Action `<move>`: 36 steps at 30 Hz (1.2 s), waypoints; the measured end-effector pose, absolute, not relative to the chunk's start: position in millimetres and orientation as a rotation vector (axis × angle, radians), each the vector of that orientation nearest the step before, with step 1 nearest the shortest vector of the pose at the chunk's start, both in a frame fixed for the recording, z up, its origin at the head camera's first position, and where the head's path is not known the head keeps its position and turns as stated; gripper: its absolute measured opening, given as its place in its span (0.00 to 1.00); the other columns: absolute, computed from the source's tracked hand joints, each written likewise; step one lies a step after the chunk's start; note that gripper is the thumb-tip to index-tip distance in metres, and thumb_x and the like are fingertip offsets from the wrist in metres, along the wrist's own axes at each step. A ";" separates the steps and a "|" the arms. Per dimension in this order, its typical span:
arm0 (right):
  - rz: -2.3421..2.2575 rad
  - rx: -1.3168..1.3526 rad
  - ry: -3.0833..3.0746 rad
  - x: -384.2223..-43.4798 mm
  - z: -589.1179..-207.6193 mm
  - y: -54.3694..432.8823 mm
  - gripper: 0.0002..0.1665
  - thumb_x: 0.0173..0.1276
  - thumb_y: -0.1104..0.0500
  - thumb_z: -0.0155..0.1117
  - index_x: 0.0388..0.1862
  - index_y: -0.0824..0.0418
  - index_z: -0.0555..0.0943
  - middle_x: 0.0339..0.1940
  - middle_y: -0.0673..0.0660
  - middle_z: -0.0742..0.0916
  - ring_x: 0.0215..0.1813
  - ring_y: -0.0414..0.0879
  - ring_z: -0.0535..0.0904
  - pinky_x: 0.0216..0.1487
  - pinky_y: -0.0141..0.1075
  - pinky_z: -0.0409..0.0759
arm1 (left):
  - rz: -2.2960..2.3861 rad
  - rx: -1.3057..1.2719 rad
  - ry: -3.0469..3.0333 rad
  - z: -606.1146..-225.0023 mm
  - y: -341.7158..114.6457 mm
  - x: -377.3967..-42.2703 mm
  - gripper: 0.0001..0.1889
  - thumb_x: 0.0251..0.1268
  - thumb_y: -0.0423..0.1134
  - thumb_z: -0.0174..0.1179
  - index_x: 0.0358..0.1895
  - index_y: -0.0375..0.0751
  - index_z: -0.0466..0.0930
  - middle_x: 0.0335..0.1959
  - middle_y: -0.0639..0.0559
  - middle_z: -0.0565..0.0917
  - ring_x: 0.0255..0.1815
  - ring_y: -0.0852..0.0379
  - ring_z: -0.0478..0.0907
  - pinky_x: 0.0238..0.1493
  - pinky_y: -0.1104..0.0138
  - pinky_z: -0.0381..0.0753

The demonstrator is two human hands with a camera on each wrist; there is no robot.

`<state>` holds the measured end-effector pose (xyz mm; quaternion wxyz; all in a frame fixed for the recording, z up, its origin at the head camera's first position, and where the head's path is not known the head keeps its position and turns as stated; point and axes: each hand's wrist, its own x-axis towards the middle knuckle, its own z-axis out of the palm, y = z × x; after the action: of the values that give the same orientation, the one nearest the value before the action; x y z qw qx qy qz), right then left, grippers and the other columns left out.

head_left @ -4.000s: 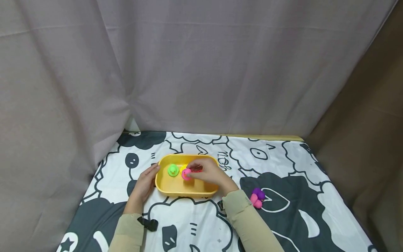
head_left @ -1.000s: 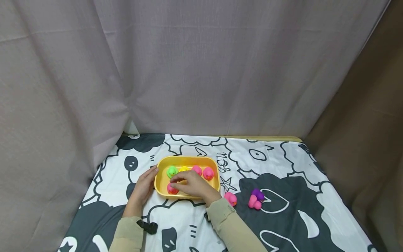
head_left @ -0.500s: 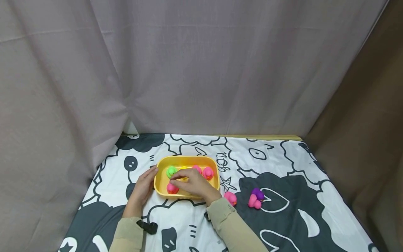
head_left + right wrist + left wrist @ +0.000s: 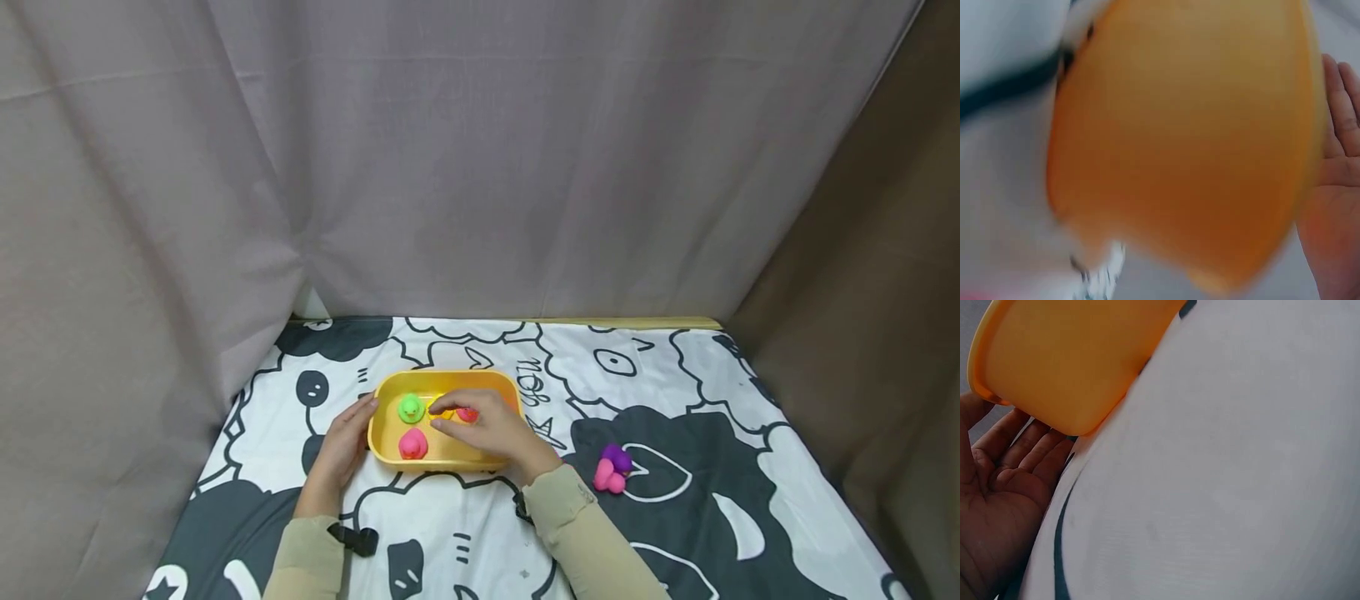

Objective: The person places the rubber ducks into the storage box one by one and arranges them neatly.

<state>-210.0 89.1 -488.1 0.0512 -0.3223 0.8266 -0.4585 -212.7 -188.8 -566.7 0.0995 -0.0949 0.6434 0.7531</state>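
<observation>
A yellow tray sits on the patterned cloth. My left hand rests against its left end; in the left wrist view the slightly bent fingers lie along the outer wall, thumb at the rim. Above the tray hovers my right hand, thumb and fingers apart, nothing visible between them. Inside the tray stand a green toy duck, a pink toy duck at front left, a partly covered yellow toy duck and a reddish-pink one. The right hand hides the tray's right part.
On the cloth, right of the right forearm, a purple toy and a pink toy lie touching. Grey curtains hang behind the table, and a brown one at the right.
Several pink ducks have come into the tray over four seconds. My right hand has just drawn back rightward from the front-left pink duck. Its wrist now covers where another pink duck lay outside.
</observation>
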 end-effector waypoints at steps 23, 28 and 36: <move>-1.305 -0.645 2.643 -183.6 -485.6 237.7 0.15 0.68 0.55 0.71 0.53 0.49 0.87 0.50 0.43 0.88 0.57 0.48 0.82 0.60 0.57 0.79 | 2.243 -0.282 1.906 -567.4 -187.6 -214.1 0.29 0.74 0.54 0.58 0.73 0.47 0.70 0.75 0.52 0.66 0.75 0.55 0.61 0.74 0.61 0.64; -1.313 -0.675 2.478 -181.5 -499.7 251.6 0.14 0.68 0.59 0.71 0.52 0.56 0.87 0.50 0.50 0.89 0.55 0.50 0.84 0.60 0.50 0.81 | 2.249 -0.272 1.898 -566.7 -187.1 -214.0 0.29 0.74 0.54 0.57 0.73 0.45 0.70 0.75 0.52 0.67 0.74 0.56 0.65 0.71 0.63 0.67; -1.239 -0.625 2.361 -181.1 -515.7 257.9 0.17 0.64 0.56 0.75 0.51 0.51 0.87 0.49 0.48 0.89 0.53 0.47 0.84 0.58 0.49 0.82 | 2.230 -0.277 1.897 -564.0 -186.5 -213.1 0.31 0.73 0.55 0.58 0.73 0.46 0.70 0.75 0.53 0.67 0.75 0.57 0.63 0.72 0.63 0.66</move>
<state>-181.1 257.9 -515.7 0.2001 -0.2237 0.8447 -0.4432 -213.1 -186.5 -564.0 0.1002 -0.0938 0.6418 0.7545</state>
